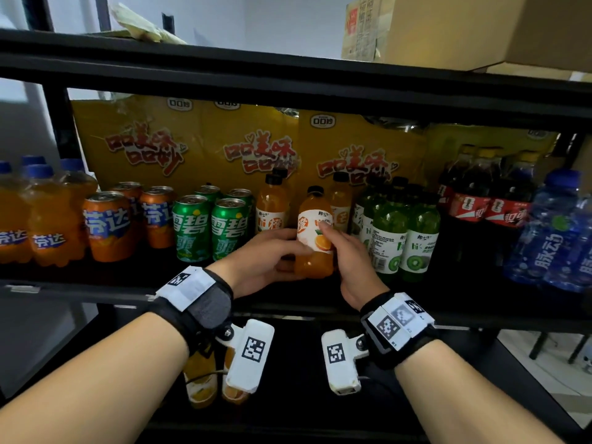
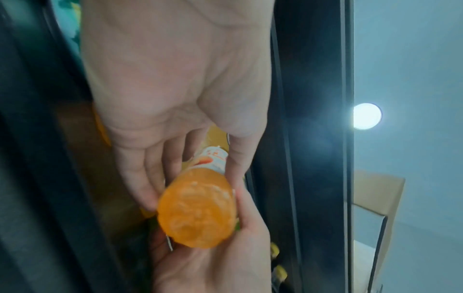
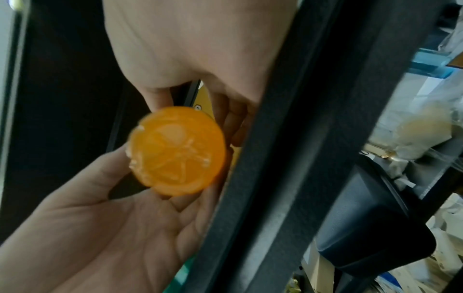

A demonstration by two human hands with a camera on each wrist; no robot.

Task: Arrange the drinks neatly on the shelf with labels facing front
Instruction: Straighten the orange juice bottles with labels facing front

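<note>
Both hands on one orange juice bottle at the middle shelf

I stand at a black metal shelf [image 1: 96, 293] against a pale wall, with a brown cardboard box [image 1: 464, 30] on the tier above and yellow printed cartons [image 1: 198, 145] lining the back of the middle tier. A round ceiling light [image 2: 367, 116] glares in my left wrist view. Along the middle tier, from my left, stand orange soda bottles [image 1: 48, 219], orange cans [image 1: 109, 225], green cans [image 1: 192, 229], more orange juice bottles [image 1: 270, 206], green kiwi bottles [image 1: 416, 241], cola bottles [image 1: 471, 200] and blue bottles [image 1: 544, 232].

The orange juice bottle [image 1: 315, 232] sits near the front of that tier, between the green cans and the kiwi bottles. Its long axis is near upright, black cap on top, base towards me in both wrist views; whether the base touches the shelf I cannot tell. Its white label with the orange slice faces front, turned a little to my left.

My left hand [image 1: 266, 261] wraps its lower body from the left, fingers curled round it. My right hand [image 1: 349, 254] grips it from the right, with the thumb pressed on the label
</note>
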